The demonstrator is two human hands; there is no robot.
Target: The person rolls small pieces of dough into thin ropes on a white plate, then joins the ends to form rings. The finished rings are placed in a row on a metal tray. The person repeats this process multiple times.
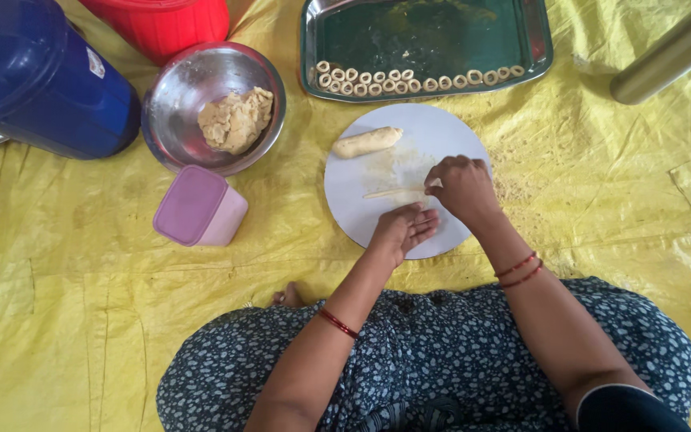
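Head view looks down on a round, smooth white board lying on a crinkled yellow plastic sheet. Her right hand curls loosely, its grip pinching one end of a thin, pale dough strand. Just below that grip, her left hand lies flat and released, fingers spread on the board beside the strand. Beyond the grip rests a stubby dough log, soft and matte. Farther off, a shiny steel tray carries small dough rings; a steel bowl holds lumpy dough.
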